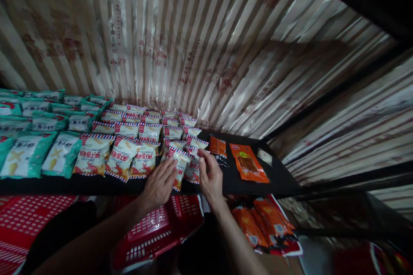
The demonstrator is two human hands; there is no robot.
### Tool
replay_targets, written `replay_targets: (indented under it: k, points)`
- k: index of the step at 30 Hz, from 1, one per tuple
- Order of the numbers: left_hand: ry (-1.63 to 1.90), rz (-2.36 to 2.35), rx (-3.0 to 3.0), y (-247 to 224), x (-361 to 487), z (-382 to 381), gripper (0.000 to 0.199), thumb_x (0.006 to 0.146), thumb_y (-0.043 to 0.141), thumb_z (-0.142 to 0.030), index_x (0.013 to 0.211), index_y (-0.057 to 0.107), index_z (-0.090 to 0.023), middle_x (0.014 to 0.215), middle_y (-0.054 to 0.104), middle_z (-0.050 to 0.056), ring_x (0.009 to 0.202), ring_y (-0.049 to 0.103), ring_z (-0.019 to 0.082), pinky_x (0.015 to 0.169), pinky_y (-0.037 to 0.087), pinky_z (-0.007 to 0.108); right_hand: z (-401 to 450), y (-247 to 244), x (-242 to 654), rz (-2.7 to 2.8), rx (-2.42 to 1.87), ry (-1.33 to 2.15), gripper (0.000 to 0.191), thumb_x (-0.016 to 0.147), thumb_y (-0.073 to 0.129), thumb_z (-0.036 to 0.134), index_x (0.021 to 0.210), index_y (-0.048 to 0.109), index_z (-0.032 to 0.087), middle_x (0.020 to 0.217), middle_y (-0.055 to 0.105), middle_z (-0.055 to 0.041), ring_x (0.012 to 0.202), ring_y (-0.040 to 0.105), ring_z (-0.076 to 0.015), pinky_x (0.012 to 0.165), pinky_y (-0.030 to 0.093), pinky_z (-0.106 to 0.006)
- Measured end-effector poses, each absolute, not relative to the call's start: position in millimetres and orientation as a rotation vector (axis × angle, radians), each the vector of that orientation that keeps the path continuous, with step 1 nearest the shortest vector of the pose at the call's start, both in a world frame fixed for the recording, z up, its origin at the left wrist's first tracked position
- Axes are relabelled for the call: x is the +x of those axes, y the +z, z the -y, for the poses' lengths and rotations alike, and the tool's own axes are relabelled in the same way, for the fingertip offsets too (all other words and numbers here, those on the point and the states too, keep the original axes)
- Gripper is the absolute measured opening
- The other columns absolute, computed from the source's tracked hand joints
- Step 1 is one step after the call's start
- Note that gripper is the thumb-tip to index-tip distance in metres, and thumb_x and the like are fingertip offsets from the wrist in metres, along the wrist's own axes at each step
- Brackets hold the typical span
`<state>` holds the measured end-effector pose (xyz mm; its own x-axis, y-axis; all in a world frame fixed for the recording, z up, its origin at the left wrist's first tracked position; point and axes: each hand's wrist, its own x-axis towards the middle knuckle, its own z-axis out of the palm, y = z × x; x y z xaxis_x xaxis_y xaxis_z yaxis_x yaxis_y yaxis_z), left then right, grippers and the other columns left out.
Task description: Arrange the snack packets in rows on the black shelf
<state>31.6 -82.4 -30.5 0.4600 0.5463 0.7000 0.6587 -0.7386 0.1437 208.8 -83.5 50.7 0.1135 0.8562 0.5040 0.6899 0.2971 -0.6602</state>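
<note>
Resting left hand [158, 187], fingers together, on white packet [182, 166] at front edge of shelf [277, 180]; right hand [211, 178], fingers curling alongside, grip unclear. Rows [150, 132] behind are standing placed; this one seemingly being aligned.

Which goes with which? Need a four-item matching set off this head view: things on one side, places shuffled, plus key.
Things:
1. Teal bags
2. Red basket in the middle
3. Striped sheeting
4. Left hand

Places:
A. Behind the black shelf
B. At the left side of a white bag
C. At the left end of the row of bags
D. Lower than the shelf, in front of it

Pairs: 1-C, 2-D, 3-A, 4-B
</note>
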Motion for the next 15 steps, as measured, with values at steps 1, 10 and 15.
replay_targets:
  k: [1, 10, 15]
  points:
    - [-1.117, 1.046, -2.579, -31.2, 35.7, 88.7, 0.036, 0.086, 0.041, -0.011, 0.118, 0.057, -0.011, 0.137, 0.048, 0.013, 0.137, 0.026, 0.026, 0.107, 0.036, 0.043, 101.1, 39.5, 210.1, 1.607, -1.471, 0.253, 0.033, 0.092, 0.037, 0.036, 0.113, 0.059, 0.024, 0.111, 0.064, -0.0091, 0.106, 0.059, -0.0208, 0.094, 0.047, -0.039]
    - [-0.866, 1.099, -2.715, -41.9, 44.8, 140.7, 0.042, 0.085, 0.037, -0.01, 0.124, 0.052, -0.009, 0.143, 0.04, 0.015, 0.139, 0.022, 0.027, 0.106, 0.037, 0.043, 155.9, -22.8, 209.6, 1.692, -1.516, 0.407, 0.041, 0.092, 0.035, 0.035, 0.128, 0.052, 0.022, 0.127, 0.057, -0.0096, 0.121, 0.051, -0.0193, 0.102, 0.043, -0.039]
    - [-0.792, 1.175, -2.711, -56.1, 32.4, 156.4, 0.047, 0.081, 0.035, -0.006, 0.125, 0.051, -0.008, 0.145, 0.036, 0.016, 0.14, 0.019, 0.027, 0.105, 0.039, 0.046, 151.1, -31.1, 197.1, 1.691, -1.452, 0.432, 0.044, 0.092, 0.038, 0.036, 0.129, 0.052, 0.016, 0.132, 0.054, -0.0122, 0.125, 0.047, -0.021, 0.105, 0.039, -0.04]
